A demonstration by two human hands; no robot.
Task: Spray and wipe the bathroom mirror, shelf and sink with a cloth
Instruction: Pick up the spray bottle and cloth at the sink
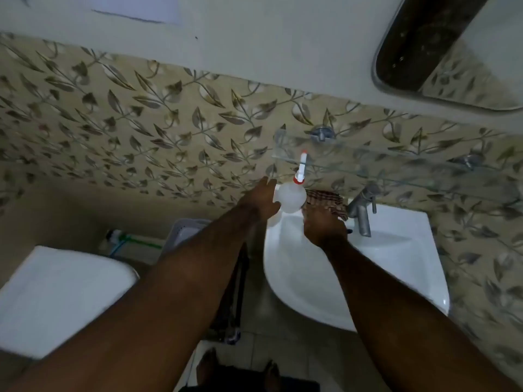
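Observation:
A white spray bottle [291,198] with a red-and-white nozzle stands on the back left rim of the white sink [396,267]. My left hand [261,200] is wrapped around the bottle's left side. A brown checked cloth [325,202] lies on the sink's back rim, between the bottle and the tap. My right hand [322,224] rests on the cloth, fingers curled over its near edge. The glass shelf [396,165] runs along the wall above the sink. The mirror [441,52] hangs at the upper right, partly cut off by the frame.
A metal tap [363,209] stands at the back of the sink. A white toilet cistern lid [59,295] is at the lower left, with a grey basket [184,230] between it and the sink. Leaf-patterned tiles cover the wall. My feet show on the floor below.

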